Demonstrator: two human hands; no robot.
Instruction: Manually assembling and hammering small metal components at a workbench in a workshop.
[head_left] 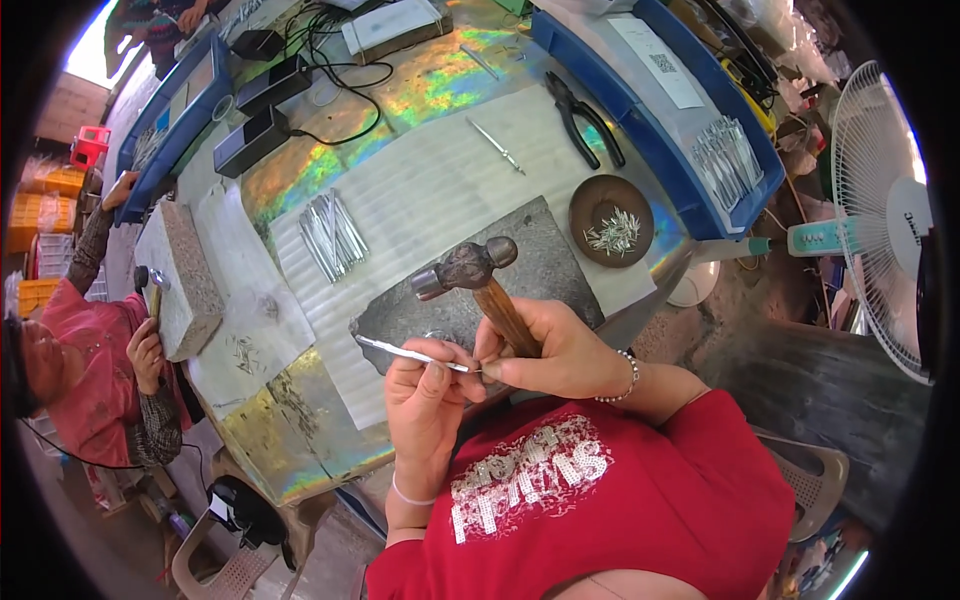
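Red lettered shirt (640, 490) | left fingers (432, 382) grasp silver rod (396, 350) | right fingers (515, 374) grasp hammer (468, 268)

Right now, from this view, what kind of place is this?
Probably a metalworking workshop: the right hand holds a wooden-handled dark metal hammer over a flat grey stone slab, with a round brown dish of small silvery pieces nearby.

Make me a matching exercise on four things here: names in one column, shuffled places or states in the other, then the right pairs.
1. Hammer
2. Pliers
3. Bowl
4. Silver rod

A. Holds small silver bits
B. Held in the left hand
C. Black handles, near a blue tray
D. Handle in the right hand

Pairs: 1-D; 2-C; 3-A; 4-B
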